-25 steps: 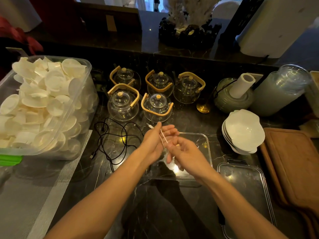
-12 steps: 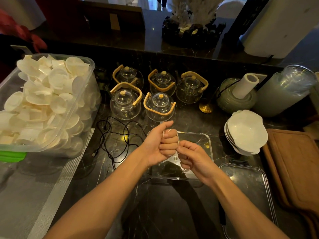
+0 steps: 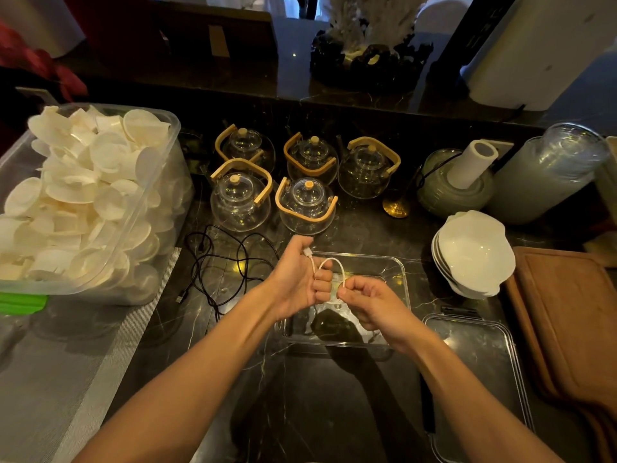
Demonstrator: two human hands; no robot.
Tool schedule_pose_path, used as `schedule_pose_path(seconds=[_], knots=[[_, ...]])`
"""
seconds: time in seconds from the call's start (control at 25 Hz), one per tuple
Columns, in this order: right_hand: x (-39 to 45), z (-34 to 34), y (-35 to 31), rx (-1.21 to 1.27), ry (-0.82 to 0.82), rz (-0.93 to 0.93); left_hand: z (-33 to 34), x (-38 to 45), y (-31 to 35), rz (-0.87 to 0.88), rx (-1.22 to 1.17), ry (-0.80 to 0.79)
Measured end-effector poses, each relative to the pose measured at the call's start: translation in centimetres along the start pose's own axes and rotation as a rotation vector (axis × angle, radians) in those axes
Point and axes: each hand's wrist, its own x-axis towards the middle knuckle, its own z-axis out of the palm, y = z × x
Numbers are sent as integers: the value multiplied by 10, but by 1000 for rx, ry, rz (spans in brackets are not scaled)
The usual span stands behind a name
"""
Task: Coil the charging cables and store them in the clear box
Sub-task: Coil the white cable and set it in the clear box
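A short white charging cable (image 3: 330,264) arches between my two hands above the clear box (image 3: 397,275). My left hand (image 3: 297,279) is closed around it, with the cable's plug poking up beside the thumb. My right hand (image 3: 367,304) pinches the other end of the white loop. The clear box sits open on the dark marble counter right under both hands. A tangled black cable (image 3: 217,262) lies loose on the counter to the left of the box.
Several glass teapots (image 3: 305,205) with wooden handles stand just behind the box. A large tub of white lids (image 3: 83,202) fills the left. Stacked white bowls (image 3: 474,255), a wooden board (image 3: 567,322) and the box's lid (image 3: 477,379) lie right.
My left hand went from spread fingers to a fist around the white cable. My right hand has drawn the cable into a loop and moved slightly right.
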Motion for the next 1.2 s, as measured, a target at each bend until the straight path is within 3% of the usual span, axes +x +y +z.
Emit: schedule_pose_path(seconds=[0.16, 0.4, 0.64, 0.8, 0.96, 1.08, 1.2], knots=[[0, -1, -3, -28, -86, 20, -1, 0, -3, -27, 3, -66], [7, -11, -4, -266, -120, 66, -1, 0, -5, 8, 427, 60], [20, -54, -18, -501, -324, 192, -3, -8, 3, -92, 121, -159], [39, -68, -42, -643, -220, 269, 5, -9, -4, -54, 238, -140], [55, -56, -66, -487, -92, 282, 14, 0, -21, 96, 463, 24], [52, -29, -73, -476, 41, 171, 17, 9, -31, 165, 354, 148], [40, 2, -63, -695, 293, -1, 22, 16, -33, 221, 236, 261]])
